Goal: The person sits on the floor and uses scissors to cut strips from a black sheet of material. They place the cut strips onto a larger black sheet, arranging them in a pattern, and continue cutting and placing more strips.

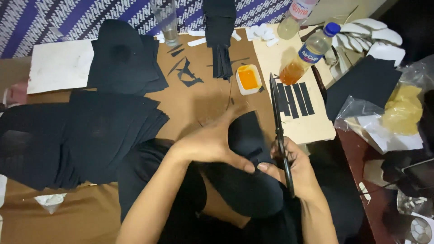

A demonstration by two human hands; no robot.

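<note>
A rounded piece of matte black fabric (246, 135) sat low and just right of centre, held over the person's lap at the near edge of the brown board (199, 101). The left hand (212, 142) was clamped on it from 9 o'clock, fingers spread across its soft, curved face and thumb pressed beside a short black strip (254, 152) lying on it. The right hand (296, 169), at 3 o'clock of the fabric, was closed around the handles of long dark scissors (279, 135), whose slim blades pointed up toward 12 o'clock; its thumb met the left thumb on the cloth.

At 12 o'clock of the fabric stood a small white tub of orange glue (248, 79). Toward 1 o'clock, four narrow black strips (294, 98) lay side by side on a pale board (307, 122), with a clear plastic bottle (309, 54) of amber liquid leaning above them. At 9 to 10 o'clock, flat stacks of black cut pieces (90, 131) covered the brown board. A drinking glass (167, 22) stood at 11 o'clock, before a purple patterned cloth (68, 18). At 3 o'clock lay a crinkled clear bag (398, 108) holding something yellow.
</note>
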